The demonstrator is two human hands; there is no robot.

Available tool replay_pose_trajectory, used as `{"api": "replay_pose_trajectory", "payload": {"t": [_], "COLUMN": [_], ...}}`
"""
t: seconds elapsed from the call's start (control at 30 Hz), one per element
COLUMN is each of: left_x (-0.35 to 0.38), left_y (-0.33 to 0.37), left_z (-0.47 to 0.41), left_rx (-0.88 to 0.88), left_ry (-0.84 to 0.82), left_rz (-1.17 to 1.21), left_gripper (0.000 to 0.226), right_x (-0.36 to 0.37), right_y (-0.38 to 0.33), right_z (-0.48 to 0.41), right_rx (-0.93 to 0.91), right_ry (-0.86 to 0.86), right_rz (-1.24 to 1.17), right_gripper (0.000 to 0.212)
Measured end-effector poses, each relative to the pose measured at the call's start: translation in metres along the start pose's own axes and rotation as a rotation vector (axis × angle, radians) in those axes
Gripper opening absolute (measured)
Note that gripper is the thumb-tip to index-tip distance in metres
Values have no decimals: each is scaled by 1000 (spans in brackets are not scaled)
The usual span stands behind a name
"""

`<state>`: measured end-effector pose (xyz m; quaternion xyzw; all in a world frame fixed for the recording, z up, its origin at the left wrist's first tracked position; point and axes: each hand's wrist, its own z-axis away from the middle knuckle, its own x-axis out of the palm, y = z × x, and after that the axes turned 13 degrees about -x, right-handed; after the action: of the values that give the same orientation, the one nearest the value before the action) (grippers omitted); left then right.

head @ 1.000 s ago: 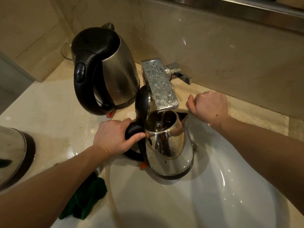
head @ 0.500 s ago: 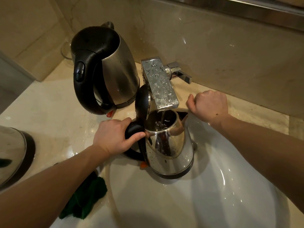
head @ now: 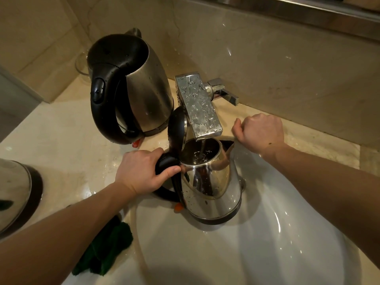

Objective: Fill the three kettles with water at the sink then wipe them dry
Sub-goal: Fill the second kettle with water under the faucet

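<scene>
Marble counter [head: 61, 145] wraps a white sink basin [head: 267, 254]; tap spout [head: 198, 103] at 12 o'clock, water running into the kettle [head: 211, 182], which sits upright in the basin right under it, lid [head: 176, 130] flipped up. Your left hand [head: 141, 171] is wrapped round its black handle: handle at 9 o'clock, pour lip at 2. Your right hand [head: 261, 132] is a fist on the rim at 2 o'clock, nothing visible in it. The tap lever [head: 224, 93] lies at 11 o'clock from that fist, near it and across the kettle from your left, so shutoff looks like a right-hand job. Parked: second kettle [head: 144, 89] at 11 o'clock, third kettle [head: 14, 192] at 9, green cloth [head: 107, 249] at 7.
</scene>
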<state>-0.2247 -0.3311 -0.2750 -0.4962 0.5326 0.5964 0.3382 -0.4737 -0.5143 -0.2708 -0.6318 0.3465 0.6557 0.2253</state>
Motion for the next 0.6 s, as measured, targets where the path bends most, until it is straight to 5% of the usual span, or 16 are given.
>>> {"api": "replay_pose_trajectory", "payload": {"t": [0.6], "left_x": [0], "left_y": [1], "left_z": [0], "left_rx": [4], "left_ry": [11], "left_rz": [-10], "left_gripper": [77], "right_x": [-2], "right_y": [-1], "right_z": [0], "right_rx": [7], "right_ry": [-2], "right_rz": [-5], "right_gripper": [54]}}
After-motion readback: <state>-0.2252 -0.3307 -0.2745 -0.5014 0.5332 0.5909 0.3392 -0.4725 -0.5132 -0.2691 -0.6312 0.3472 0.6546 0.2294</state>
